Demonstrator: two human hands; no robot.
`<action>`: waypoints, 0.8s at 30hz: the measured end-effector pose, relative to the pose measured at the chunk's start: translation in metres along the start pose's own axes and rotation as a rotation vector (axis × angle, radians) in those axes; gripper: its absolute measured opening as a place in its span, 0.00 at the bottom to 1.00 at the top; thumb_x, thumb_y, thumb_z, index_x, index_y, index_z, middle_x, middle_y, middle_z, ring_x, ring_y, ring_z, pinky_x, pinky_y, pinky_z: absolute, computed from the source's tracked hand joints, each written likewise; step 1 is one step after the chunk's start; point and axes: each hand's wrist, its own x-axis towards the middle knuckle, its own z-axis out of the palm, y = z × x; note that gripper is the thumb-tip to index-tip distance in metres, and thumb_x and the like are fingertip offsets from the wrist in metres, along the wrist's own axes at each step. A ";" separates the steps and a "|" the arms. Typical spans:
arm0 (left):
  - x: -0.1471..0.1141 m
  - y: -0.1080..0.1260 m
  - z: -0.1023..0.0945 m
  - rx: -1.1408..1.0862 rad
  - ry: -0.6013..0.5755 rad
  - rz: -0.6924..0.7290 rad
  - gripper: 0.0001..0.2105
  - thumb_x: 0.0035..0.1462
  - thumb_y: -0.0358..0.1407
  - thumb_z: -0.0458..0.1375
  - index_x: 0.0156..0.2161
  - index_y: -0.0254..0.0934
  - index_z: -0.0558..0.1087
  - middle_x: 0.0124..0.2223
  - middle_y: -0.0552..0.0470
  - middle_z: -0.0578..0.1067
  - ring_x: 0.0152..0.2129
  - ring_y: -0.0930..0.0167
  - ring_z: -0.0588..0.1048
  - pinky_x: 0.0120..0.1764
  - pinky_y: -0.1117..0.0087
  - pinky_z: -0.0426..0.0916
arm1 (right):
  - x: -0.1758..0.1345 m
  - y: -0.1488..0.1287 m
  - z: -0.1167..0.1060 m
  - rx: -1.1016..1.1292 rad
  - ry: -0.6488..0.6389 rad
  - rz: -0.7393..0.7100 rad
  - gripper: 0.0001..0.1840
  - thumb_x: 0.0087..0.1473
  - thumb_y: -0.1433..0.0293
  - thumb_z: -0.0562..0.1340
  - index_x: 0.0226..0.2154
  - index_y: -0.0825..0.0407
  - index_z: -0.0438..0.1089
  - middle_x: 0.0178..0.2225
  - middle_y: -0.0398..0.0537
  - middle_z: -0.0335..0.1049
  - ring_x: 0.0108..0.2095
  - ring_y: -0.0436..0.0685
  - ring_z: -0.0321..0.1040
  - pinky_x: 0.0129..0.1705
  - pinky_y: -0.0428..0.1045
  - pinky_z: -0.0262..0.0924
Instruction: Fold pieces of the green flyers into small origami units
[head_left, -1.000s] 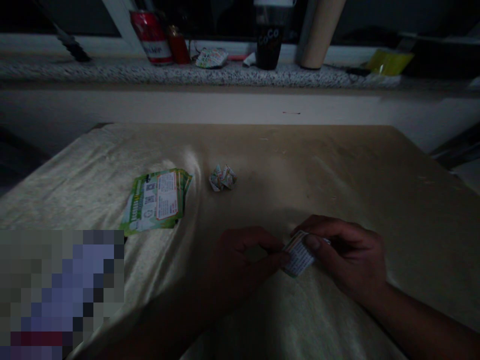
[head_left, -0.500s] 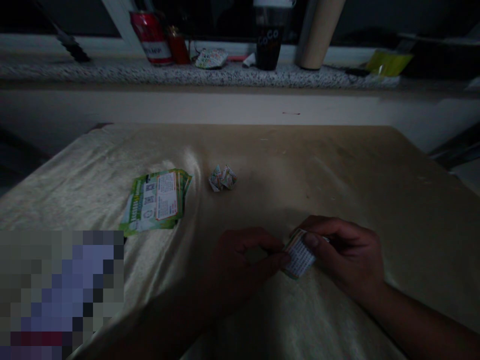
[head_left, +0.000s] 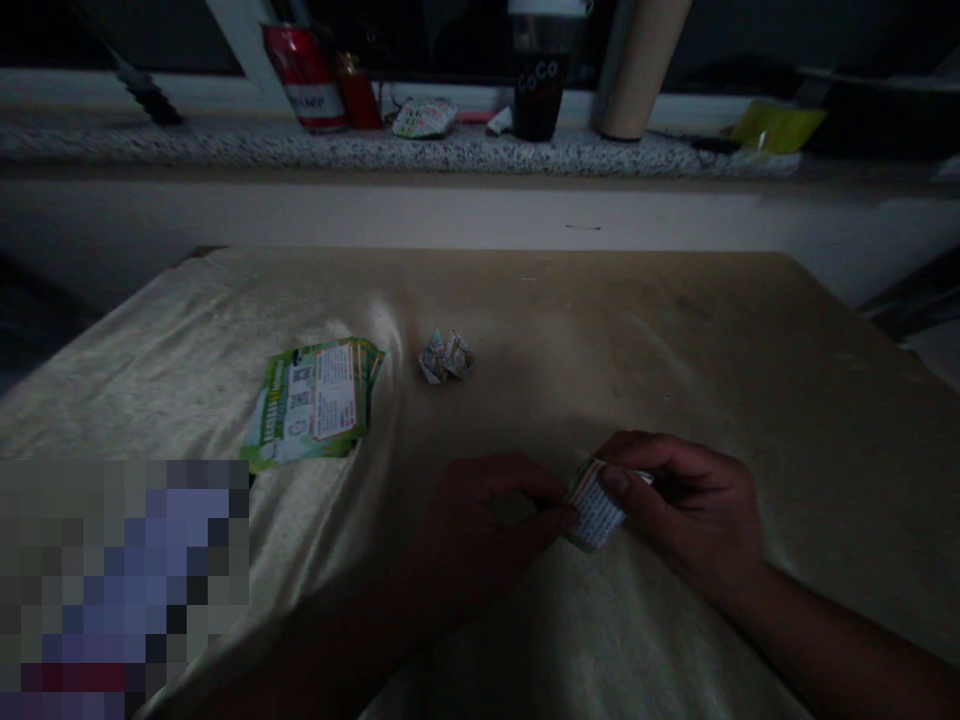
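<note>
A small folded piece of printed paper [head_left: 600, 512], white with dark text and a green edge, is held just above the cloth-covered table [head_left: 570, 340]. My left hand [head_left: 480, 520] pinches its left corner between thumb and forefinger. On the paper's upper right side, my right hand [head_left: 697, 510] grips it, thumb lying on the printed face and fingers behind. Farther back sits a folded paper shape [head_left: 445, 357] with multicoloured print. To its left lies a stack of green printed leaflets [head_left: 311, 405], slightly fanned at the right edge.
Along the stone windowsill [head_left: 450, 152] stand a red can [head_left: 306, 80], an orange-red lighter [head_left: 360, 95], a dark drink cup [head_left: 538, 90] and a tan cylinder [head_left: 641, 70]. Crumpled printed paper [head_left: 424, 118] and a yellow item [head_left: 780, 127] lie there too. A pixelated patch covers the lower left.
Both hands keep hold of the folded paper. The right thumb and the paper have shifted very slightly left and up; the things on the table stay put.
</note>
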 end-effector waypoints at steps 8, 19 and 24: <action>-0.001 -0.001 0.000 0.026 0.049 0.119 0.02 0.55 0.32 0.64 0.32 0.36 0.79 0.30 0.54 0.80 0.27 0.73 0.77 0.33 0.73 0.69 | 0.002 -0.001 0.001 -0.096 -0.138 -0.230 0.08 0.54 0.80 0.65 0.35 0.53 0.76 0.27 0.50 0.78 0.26 0.54 0.74 0.26 0.49 0.69; -0.004 -0.008 0.001 0.096 0.130 0.226 0.05 0.62 0.35 0.60 0.35 0.38 0.75 0.32 0.54 0.77 0.30 0.72 0.74 0.35 0.73 0.69 | 0.000 0.007 0.002 0.013 -0.125 -0.079 0.06 0.53 0.77 0.67 0.34 0.51 0.76 0.29 0.49 0.78 0.28 0.54 0.74 0.28 0.49 0.70; -0.003 -0.010 0.002 0.035 0.143 0.217 0.04 0.61 0.36 0.61 0.36 0.38 0.76 0.33 0.52 0.77 0.31 0.72 0.75 0.36 0.72 0.70 | 0.003 0.004 0.002 0.008 -0.137 -0.129 0.08 0.52 0.80 0.67 0.33 0.52 0.77 0.29 0.50 0.77 0.29 0.55 0.75 0.29 0.50 0.69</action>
